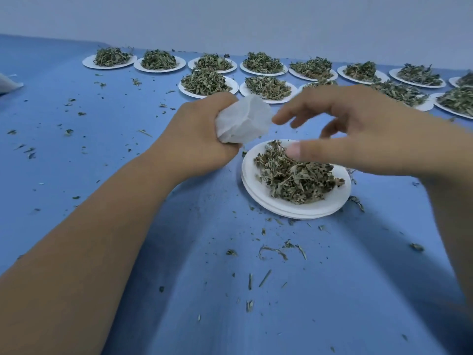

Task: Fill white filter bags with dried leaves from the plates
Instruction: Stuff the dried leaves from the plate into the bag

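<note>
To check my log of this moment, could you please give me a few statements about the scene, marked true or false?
1. The left hand grips a white filter bag. True.
2. The right hand holds a spoon. False: it hovers empty above the nearest plate.
3. The nearest plate is empty. False: it bears dried leaves.
4. Leaf bits lie scattered on the blue table cover. True.

A lone wide-angle head-worn camera looks forward and down across the blue table [107, 139]; the near plate [302, 210] sits close below, further plates [158, 69] line the far wall [230, 19].
</note>
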